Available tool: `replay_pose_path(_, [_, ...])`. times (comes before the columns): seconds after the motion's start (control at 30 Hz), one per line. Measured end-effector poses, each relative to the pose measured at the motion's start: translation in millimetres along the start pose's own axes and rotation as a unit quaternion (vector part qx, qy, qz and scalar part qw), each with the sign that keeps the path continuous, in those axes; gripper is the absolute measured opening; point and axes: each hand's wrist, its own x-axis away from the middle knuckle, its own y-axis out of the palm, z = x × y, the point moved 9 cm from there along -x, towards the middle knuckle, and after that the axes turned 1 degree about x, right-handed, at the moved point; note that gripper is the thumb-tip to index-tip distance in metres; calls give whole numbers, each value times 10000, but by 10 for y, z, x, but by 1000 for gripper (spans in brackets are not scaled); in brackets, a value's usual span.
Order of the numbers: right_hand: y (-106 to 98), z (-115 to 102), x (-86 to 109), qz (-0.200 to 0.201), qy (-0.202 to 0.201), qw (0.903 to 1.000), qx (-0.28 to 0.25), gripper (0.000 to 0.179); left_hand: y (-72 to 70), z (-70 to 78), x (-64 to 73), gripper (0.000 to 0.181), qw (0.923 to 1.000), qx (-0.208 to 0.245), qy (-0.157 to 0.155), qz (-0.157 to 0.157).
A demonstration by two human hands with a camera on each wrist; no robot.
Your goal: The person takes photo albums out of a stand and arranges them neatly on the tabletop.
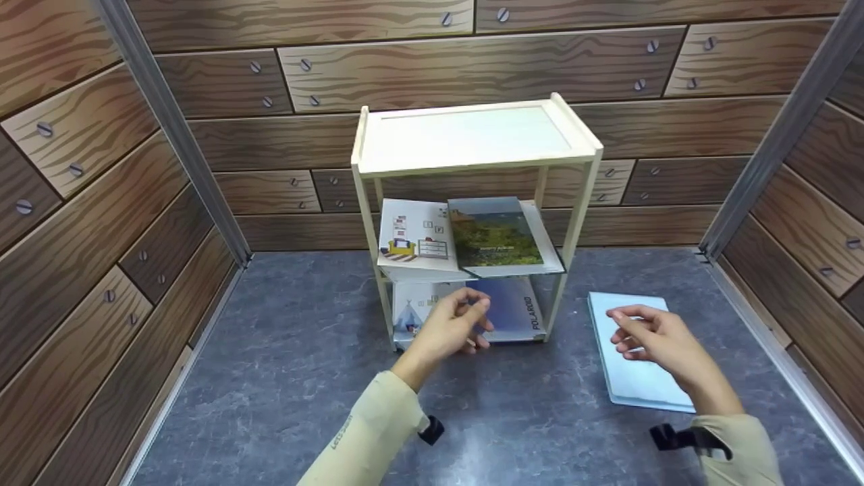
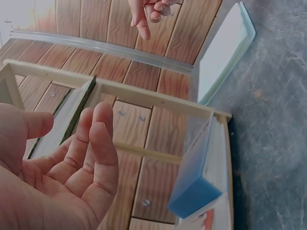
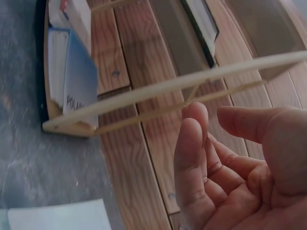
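Both hands empty. Left hand [image 1: 451, 324] in front of the lower shelf, mid-frame: fingers softly bent, thumb well away from them. Right hand [image 1: 656, 339] similar, a gap between thumb and fingertips, hanging above the light blue book [image 1: 644, 383] at right of frame, apart from it.

Handling, my judgement: take that book by opposite edges, cover kept closed. On the shelf unit [image 1: 466, 138], the landscape book [image 1: 496, 233] overlaps the picture book [image 1: 414, 228]; steady one while shifting the other.

Surface: gray marbled, hard-looking [image 1: 290, 378], slight sheen lower center. Room: wood-print walls [image 1: 223, 138] on three sides, metal strips at corners.
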Motion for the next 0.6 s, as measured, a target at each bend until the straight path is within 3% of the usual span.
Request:
replay_pose_path(0.3, [227,-360,-94,-279,-204,9993,119,57,-181,74,0,33,9992,218,-140,300])
replay_pose_path(0.6, [426,-687,-216,-457,-497,9975,218,56,-254,176,1,29,9980,154,-107,602])
